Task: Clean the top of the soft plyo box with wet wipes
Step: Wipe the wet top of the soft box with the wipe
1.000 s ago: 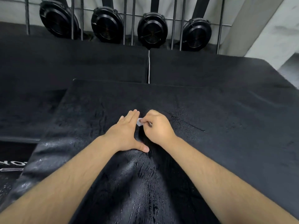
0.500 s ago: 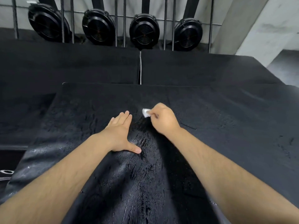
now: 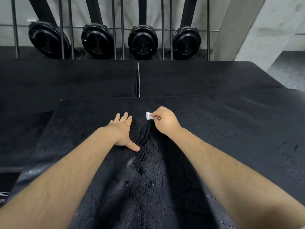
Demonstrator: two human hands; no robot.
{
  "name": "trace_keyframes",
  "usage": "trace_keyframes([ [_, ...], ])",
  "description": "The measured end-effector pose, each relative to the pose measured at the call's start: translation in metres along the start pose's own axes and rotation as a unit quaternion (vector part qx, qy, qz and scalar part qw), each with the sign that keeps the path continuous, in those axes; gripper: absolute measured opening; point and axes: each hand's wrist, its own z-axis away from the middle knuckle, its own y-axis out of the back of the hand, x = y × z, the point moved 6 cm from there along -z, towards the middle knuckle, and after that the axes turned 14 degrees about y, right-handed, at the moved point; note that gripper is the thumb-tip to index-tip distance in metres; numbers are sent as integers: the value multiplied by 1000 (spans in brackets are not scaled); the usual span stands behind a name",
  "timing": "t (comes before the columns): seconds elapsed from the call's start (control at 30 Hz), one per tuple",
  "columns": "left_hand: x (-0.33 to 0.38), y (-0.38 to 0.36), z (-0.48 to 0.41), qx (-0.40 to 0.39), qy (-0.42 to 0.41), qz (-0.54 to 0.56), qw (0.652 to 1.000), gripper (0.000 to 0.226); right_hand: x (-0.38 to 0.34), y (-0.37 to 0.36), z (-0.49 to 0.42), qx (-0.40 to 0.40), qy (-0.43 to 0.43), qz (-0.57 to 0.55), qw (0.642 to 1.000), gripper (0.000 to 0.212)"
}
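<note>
While left hand (image 3: 121, 129) lies flat on plyo box (image 3: 214, 129), right hand (image 3: 165, 121) pinches wet wipe (image 3: 148, 115).

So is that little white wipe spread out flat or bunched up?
Bunched up. The wipe shows only as a small white wad poking out from the right hand, whose curled fingers pinch it against the box top.

Black soft plyo box (image 3: 231, 129) top, wet streaks mid; L hand (image 3: 121, 129) flat on it, R hand (image 3: 165, 121) pinches wipe (image 3: 149, 116) there.
</note>
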Motion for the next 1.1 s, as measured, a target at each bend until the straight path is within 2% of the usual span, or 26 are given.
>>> trace_keyframes([
  [0.07,-3,-3,-1,-2,-7,10,1000,144,-5,-6,5,5,-5,1,1000,25],
  [0.23,-1,-6,-4,-1,-7,8,1000,144,-55,-29,41,4,91,-58,994,21],
  [0.33,-1,-7,-6,-5,-3,9,1000,143,-45,-31,4,24,91,-52,994,23],
  [0.43,-2,-8,-6,-11,-1,6,1000,143,-37,-32,-26,41,54,-40,997,22],
  [0.53,-1,-9,-8,-12,2,-1,1000,144,-48,-32,-10,26,64,-38,997,22],
  [0.63,1,-11,-12,-17,7,-12,1000,145,-52,-29,9,-32,103,-38,993,24],
  [0.7,3,-10,-13,-23,15,-21,999,145,-32,-19,-12,-34,82,-30,996,24],
  [0.8,6,-8,-11,-30,21,-38,999,145,4,-6,-44,-20,-2,-8,1000,24],
  [0.87,6,-4,-8,-34,15,-57,998,144,4,-9,-42,-13,-13,6,1000,25],
  [0.93,5,5,-8,-26,6,-76,997,141,-12,-16,-20,-5,16,20,1000,25],
  [1.03,5,22,-21,34,10,-54,998,131,-31,-22,9,-15,76,1,997,24],
  [1.1,8,22,-30,32,20,-74,997,131,-25,-19,-1,-28,82,-1,996,24],
])
